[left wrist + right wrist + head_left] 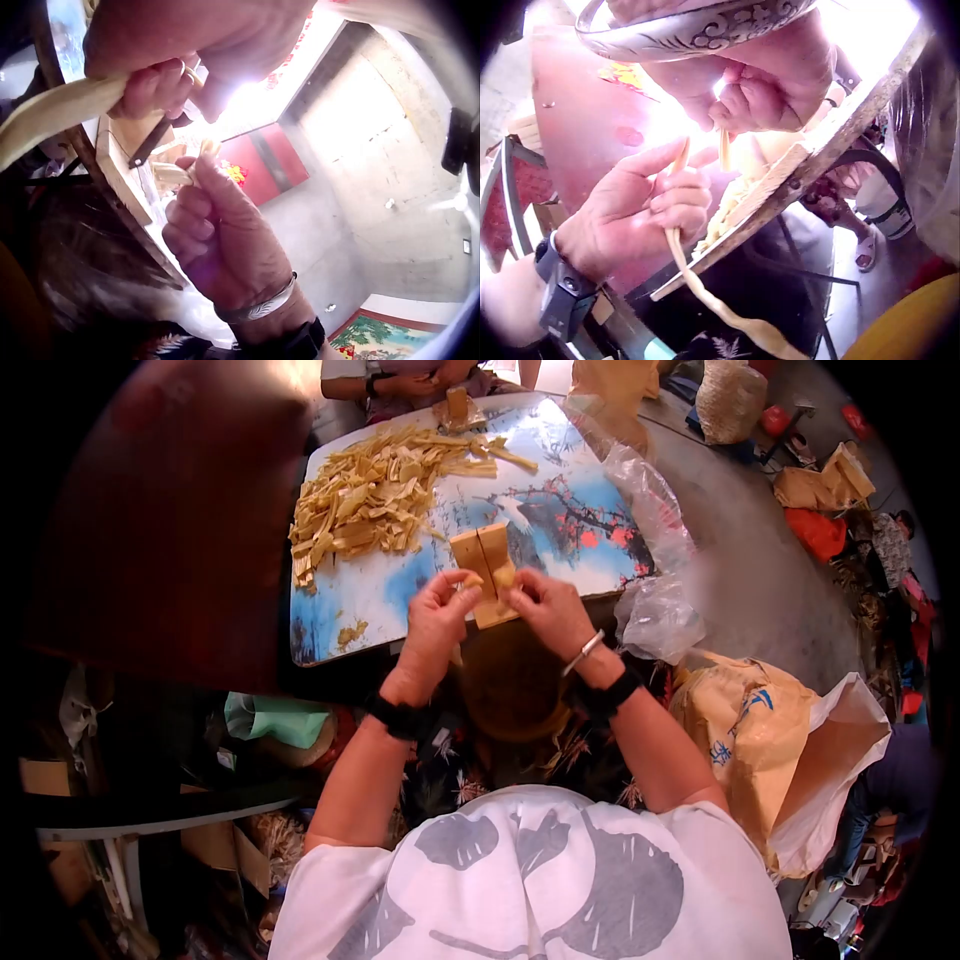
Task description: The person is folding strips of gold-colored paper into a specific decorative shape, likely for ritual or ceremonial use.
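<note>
My left hand [438,612] grips a long pale-yellow fibrous strip [739,322], whose tail hangs below the fist in the right wrist view. A short end sticks up by the thumb. My right hand [552,612], with a silver bangle [259,301] at the wrist, pinches a shorter pale piece [174,174] between thumb and fingers. Both hands are close together at the table's near edge, on either side of a wooden board [463,547]. A narrow dark metal blade [150,142] stands at this board.
A heap of yellow strips [365,500] covers the table's far left, with small scraps [350,633] nearer. Clear plastic [655,600] drapes the right edge. A round tub [515,695] is below the board, and paper sacks [745,735] are at my right. Another person's hands [420,382] show across the table.
</note>
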A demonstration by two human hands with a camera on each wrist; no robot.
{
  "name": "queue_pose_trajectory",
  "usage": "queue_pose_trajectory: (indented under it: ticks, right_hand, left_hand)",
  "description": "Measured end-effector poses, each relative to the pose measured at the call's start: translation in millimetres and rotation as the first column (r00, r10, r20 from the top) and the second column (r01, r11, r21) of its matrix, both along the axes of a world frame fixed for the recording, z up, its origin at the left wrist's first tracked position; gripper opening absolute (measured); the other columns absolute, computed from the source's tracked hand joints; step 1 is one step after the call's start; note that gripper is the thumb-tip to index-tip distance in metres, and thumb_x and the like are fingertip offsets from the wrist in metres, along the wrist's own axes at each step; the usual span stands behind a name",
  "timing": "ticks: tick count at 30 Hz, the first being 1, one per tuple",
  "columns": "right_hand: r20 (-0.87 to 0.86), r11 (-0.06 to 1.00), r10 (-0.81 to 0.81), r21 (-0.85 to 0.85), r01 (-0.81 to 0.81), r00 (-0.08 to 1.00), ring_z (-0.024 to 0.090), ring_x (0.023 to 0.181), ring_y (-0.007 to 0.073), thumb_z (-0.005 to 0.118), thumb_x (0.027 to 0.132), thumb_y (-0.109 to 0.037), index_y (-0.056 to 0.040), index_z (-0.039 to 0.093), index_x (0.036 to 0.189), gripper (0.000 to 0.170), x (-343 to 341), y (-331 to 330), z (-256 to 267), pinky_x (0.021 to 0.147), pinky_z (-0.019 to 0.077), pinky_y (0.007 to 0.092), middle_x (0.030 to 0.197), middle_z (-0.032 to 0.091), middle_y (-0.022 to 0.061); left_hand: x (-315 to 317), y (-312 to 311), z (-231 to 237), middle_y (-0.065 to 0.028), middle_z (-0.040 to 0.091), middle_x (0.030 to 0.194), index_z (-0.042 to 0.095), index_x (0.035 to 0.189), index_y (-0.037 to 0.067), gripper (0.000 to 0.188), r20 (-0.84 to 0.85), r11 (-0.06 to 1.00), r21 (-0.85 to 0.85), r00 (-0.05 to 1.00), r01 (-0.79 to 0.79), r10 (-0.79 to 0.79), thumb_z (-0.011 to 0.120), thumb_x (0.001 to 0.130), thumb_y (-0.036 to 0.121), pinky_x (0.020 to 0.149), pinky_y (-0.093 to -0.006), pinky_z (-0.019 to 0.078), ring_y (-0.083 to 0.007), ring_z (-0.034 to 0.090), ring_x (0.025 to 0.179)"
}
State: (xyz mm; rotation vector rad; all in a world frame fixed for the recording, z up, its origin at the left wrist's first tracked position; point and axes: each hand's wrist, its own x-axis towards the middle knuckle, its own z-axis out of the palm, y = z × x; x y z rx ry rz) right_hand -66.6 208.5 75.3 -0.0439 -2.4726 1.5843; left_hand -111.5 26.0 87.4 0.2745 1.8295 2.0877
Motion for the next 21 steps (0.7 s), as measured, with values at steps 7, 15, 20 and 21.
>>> queue_pose_trajectory:
  ticks: [7, 15, 20, 21]
  right_hand:
    - [-0.055, 0.985, 0.168, -0.019, -0.17, 0.984, 0.064, 0.064, 0.0245, 0.064, 0.087, -0.019, -0.0031, 0.066, 0.091, 0.017, 65, -21, 12, 0.06, 0.0494, 0.0331, 0.073, 0.063, 0.0152]
    - [0.004, 0.983, 0.135, 0.123, -0.134, 0.991, 0.066, 0.075, 0.0382, 0.062, 0.093, -0.031, -0.0062, 0.064, 0.099, 0.025, 95, -33, -25, 0.064, 0.0515, 0.0429, 0.082, 0.067, 0.0199]
    - [0.179, 0.949, 0.009, 0.31, -0.065, 0.984, 0.067, 0.08, 0.0384, 0.055, 0.097, -0.039, -0.007, 0.061, 0.116, 0.038, 98, -36, -35, 0.07, 0.0535, 0.0422, 0.085, 0.069, 0.019]
    - [0.187, 0.918, -0.019, 0.393, -0.057, 0.982, 0.068, 0.08, 0.0373, 0.054, 0.098, -0.039, -0.0066, 0.06, 0.12, 0.039, 99, -38, -30, 0.07, 0.0538, 0.0404, 0.085, 0.07, 0.0179]
  left_hand:
    - [58, -7, 6, 0.0011, 0.059, 0.074, 0.063, 0.093, 0.001, 0.008, -0.317, 0.946, -0.323, 0.941, 0.012, -0.12, 0.063, 0.09, 0.009, 0.062, -0.0269, 0.0467, -0.0077, 0.053, 0.071]
    - [94, -10, -19, 0.0055, 0.057, 0.073, 0.065, 0.095, 0.006, 0.009, 0.05, 0.999, -0.03, 0.998, 0.045, -0.044, 0.061, 0.096, 0.015, 0.054, -0.0181, 0.0381, -0.0021, 0.047, 0.062]
    - [96, -14, -46, 0.0003, 0.056, 0.076, 0.061, 0.108, 0.004, 0.035, 0.062, 0.997, -0.071, 0.998, -0.029, 0.034, 0.043, 0.102, 0.034, 0.064, -0.0244, 0.0436, -0.0075, 0.05, 0.067]
    - [98, -14, -53, -0.0014, 0.057, 0.078, 0.061, 0.108, 0.003, 0.032, -0.166, 0.984, -0.174, 0.986, -0.04, 0.01, 0.045, 0.101, 0.03, 0.063, -0.026, 0.0452, -0.0092, 0.052, 0.069]
